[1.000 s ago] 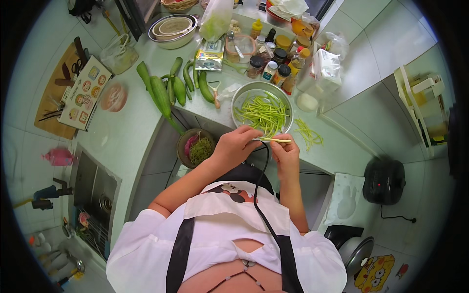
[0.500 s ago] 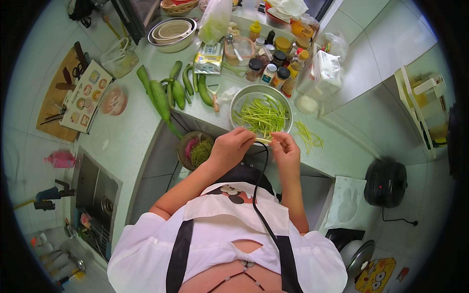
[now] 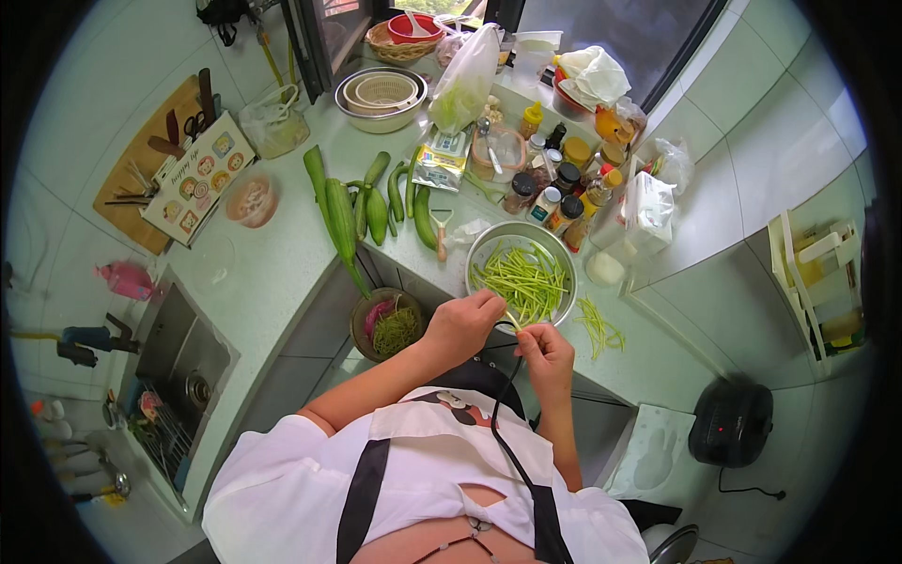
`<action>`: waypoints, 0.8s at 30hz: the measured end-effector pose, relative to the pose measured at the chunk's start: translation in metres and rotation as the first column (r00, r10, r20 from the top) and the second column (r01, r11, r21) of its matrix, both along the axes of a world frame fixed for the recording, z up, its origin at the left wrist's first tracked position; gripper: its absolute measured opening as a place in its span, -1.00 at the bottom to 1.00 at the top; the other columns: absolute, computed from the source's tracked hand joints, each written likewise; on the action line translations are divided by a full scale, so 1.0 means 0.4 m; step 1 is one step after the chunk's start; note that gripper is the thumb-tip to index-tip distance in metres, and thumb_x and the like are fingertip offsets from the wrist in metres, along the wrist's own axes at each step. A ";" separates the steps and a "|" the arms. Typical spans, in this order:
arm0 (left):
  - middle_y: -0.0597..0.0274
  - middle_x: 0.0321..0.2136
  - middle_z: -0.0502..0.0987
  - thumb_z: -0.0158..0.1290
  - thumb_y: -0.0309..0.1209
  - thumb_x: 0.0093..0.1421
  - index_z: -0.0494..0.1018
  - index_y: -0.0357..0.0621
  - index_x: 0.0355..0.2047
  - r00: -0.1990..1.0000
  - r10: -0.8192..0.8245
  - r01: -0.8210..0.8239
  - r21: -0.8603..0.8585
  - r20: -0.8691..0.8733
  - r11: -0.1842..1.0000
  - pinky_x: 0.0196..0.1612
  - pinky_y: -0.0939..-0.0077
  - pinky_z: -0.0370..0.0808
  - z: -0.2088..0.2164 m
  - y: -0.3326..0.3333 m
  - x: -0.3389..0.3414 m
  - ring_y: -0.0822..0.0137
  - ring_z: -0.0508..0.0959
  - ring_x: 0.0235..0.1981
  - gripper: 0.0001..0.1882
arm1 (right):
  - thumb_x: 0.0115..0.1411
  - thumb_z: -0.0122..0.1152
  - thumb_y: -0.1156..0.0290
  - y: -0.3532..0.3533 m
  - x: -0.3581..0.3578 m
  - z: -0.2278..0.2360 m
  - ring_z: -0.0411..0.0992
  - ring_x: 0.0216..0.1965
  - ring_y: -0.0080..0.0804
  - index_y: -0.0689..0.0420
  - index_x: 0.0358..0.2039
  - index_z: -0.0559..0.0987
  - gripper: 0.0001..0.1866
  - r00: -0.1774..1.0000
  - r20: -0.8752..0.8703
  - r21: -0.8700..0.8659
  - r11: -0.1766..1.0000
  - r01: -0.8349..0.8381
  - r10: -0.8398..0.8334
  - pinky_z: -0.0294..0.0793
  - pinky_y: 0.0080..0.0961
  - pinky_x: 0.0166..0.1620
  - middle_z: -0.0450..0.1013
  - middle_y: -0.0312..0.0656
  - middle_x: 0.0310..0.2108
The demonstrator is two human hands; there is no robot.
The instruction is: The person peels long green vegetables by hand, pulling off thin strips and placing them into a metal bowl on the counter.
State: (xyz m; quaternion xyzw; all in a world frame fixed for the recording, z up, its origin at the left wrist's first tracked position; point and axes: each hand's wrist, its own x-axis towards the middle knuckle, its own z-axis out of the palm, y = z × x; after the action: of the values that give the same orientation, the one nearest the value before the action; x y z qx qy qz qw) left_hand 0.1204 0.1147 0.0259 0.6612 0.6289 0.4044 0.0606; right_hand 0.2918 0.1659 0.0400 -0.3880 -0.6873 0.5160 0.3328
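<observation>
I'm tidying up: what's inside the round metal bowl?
The metal bowl holds a loose pile of green stems. What lies beneath the pile is covered. The left hand hides some rim.

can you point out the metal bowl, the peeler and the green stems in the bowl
Metal bowl (image 3: 492, 245): head view, on its bare inner wall
Peeler (image 3: 442, 248): head view, on its handle
Green stems (image 3: 526, 282): head view, on the middle of the pile

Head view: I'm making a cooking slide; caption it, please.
Left hand and right hand hold a pale stalk by a metal bowl of green stalks.
</observation>
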 end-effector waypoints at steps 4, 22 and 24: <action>0.06 -0.37 0.48 0.01 -0.53 0.14 0.40 -0.21 -0.29 0.968 0.025 -0.027 0.005 0.251 1.000 -0.41 0.33 0.47 -0.007 0.001 0.016 0.02 0.53 -0.43 -0.88 | 0.18 0.20 0.39 -0.016 -0.022 -0.004 0.32 -0.61 -0.66 0.22 -0.40 0.54 -0.85 1.000 -0.002 0.071 0.997 -0.021 0.021 0.26 -0.67 -0.53 0.42 -0.31 -0.66; 0.04 -0.43 0.46 0.03 -0.49 0.15 0.44 -0.24 -0.29 0.903 -0.076 0.136 -0.114 0.422 0.984 -0.39 0.33 0.44 -0.006 -0.022 0.018 0.04 0.51 -0.42 -0.88 | 0.10 0.26 0.46 -0.016 -0.037 -0.001 0.32 -0.55 -0.43 0.19 -0.42 0.54 -0.91 0.984 0.047 0.404 0.904 0.138 -0.172 0.31 -0.55 -0.47 0.35 -0.21 -0.55; 0.05 -0.43 0.47 0.03 -0.49 0.15 0.45 -0.23 -0.30 0.902 -0.086 0.151 -0.120 0.424 0.981 -0.38 0.33 0.44 -0.009 -0.026 0.021 0.05 0.51 -0.41 -0.89 | 0.09 0.26 0.47 -0.020 -0.042 -0.009 0.33 -0.53 -0.41 0.19 -0.42 0.54 -0.91 0.987 0.014 0.419 0.897 0.140 -0.160 0.31 -0.55 -0.46 0.35 -0.21 -0.52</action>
State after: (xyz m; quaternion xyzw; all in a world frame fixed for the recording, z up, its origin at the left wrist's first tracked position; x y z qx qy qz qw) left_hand 0.1288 0.1044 0.0224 0.5903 0.5886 0.4833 0.2675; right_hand 0.2751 0.1580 0.0364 -0.3724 -0.7574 0.3209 0.4298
